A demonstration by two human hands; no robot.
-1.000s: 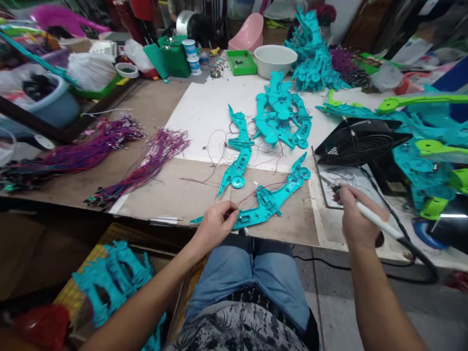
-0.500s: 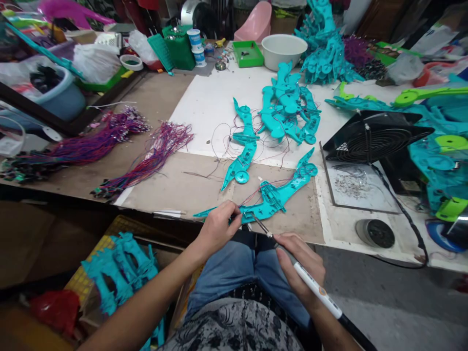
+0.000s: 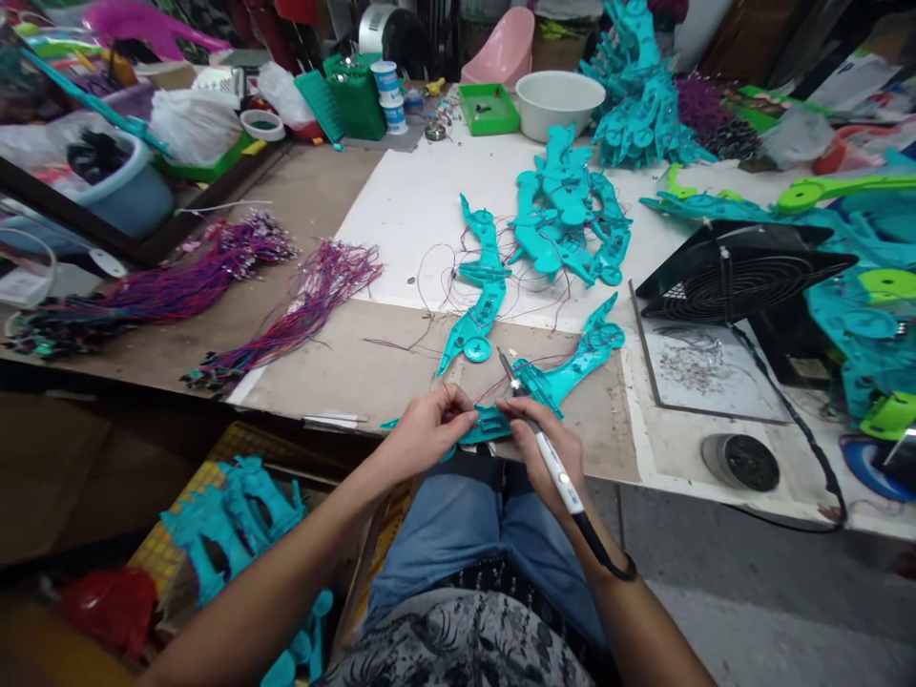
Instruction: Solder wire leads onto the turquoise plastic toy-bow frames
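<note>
A turquoise plastic part (image 3: 576, 370), long and curved, lies at the table's front edge with thin red wires running along it. My left hand (image 3: 433, 427) is over its left end, thumb and fingers pinched together; what they hold is hidden, though thin wire shows close by. In my right hand (image 3: 550, 450) is a white and black soldering iron (image 3: 559, 475), gripped like a pen. Its metal tip points up and away, above the part and apart from it. Just behind lies a second turquoise part (image 3: 483, 286) with loose wires around it.
Two bundles of purple-red wires (image 3: 315, 296) lie to the left. More turquoise parts (image 3: 565, 205) are piled behind. On the right stand a black fan (image 3: 744, 272), a board (image 3: 687, 382) with scraps and a round tin (image 3: 740, 461). Below left, turquoise parts (image 3: 229, 520) rest over a yellow crate.
My right hand has moved up and left toward my left hand. The soldering iron's tip has swung from low on the part to pointing away above it. My left hand stays pinched.
</note>
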